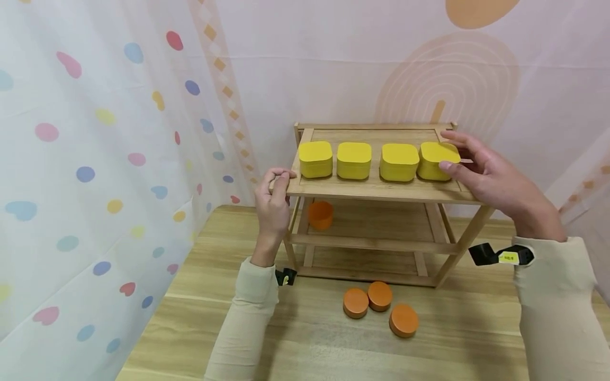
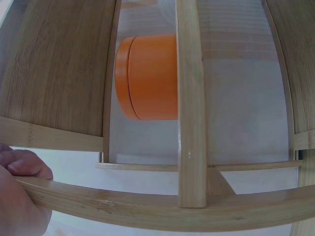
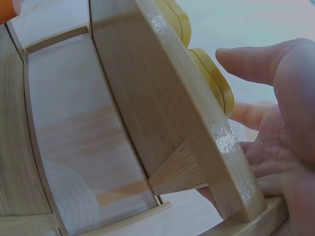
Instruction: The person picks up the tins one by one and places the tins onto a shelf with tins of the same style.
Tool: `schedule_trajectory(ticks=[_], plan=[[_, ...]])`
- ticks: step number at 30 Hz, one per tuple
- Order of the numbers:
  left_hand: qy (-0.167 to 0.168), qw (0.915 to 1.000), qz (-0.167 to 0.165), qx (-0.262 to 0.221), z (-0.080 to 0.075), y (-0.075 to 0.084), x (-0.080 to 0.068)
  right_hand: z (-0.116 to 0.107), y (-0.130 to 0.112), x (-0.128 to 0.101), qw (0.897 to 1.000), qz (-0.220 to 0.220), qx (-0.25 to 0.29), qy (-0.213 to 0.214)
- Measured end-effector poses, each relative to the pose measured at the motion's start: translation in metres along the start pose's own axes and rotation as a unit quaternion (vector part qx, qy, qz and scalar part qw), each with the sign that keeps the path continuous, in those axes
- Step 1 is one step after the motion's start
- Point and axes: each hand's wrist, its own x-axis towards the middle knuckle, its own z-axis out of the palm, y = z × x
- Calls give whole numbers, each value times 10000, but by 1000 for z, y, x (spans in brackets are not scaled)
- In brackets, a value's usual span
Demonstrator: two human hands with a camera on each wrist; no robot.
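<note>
Several yellow square boxes with rounded corners stand in a row on the top board of a wooden shelf rack (image 1: pixel 376 193). My right hand (image 1: pixel 495 172) is spread around the rightmost yellow box (image 1: pixel 438 160), thumb at its front and fingers behind and beside it. In the right wrist view a small gap shows between the thumb and that box (image 3: pixel 215 81). With bent fingers and thumb, my left hand (image 1: pixel 274 201) grips the left end of the rack's top. An orange canister (image 2: pixel 150 78) with a lid sits on the shelf below, toward the left.
Three round orange containers, including one at the right (image 1: pixel 404 320), are on the wooden table (image 1: pixel 314 338) before the rack. A patterned curtain (image 1: pixel 109 159) hangs along the left and behind. The rack's slanted right leg (image 1: pixel 464 246) stands below my right hand.
</note>
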Motion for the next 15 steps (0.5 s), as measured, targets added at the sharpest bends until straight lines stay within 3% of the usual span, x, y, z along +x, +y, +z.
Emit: schedule_trajectory(ticks=[9, 15], plan=[[-65, 10000, 14, -43, 3, -2, 0, 0, 5, -4, 9967, -305, 412, 632], [-92, 9998, 3, -176, 7, -3, 2, 1, 3, -8, 9842, -837, 963, 1225]])
